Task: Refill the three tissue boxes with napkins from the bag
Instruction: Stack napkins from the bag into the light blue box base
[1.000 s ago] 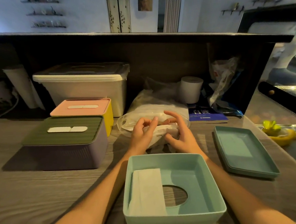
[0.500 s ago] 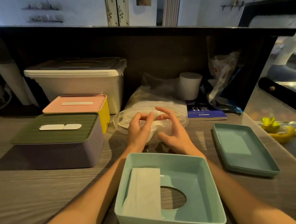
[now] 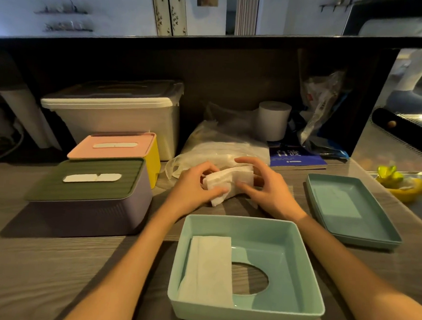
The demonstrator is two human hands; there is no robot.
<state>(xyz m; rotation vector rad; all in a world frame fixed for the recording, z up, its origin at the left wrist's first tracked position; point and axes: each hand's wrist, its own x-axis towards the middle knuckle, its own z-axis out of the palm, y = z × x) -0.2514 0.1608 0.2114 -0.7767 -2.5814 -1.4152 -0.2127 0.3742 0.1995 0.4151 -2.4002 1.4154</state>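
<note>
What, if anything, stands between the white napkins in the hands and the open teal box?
Nothing visible: the white folded napkins, held by left hand and right hand, sit just behind the open teal plastic box, over bare tabletop.

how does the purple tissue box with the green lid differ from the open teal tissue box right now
The purple tissue box with the green ribbed lid is closed, with a white slot in its top; the open teal tissue box lies upside down, its round hole showing the table. The teal box shows a folded white napkin inside; the purple box's contents are hidden. Both sit on the wooden table.
</note>
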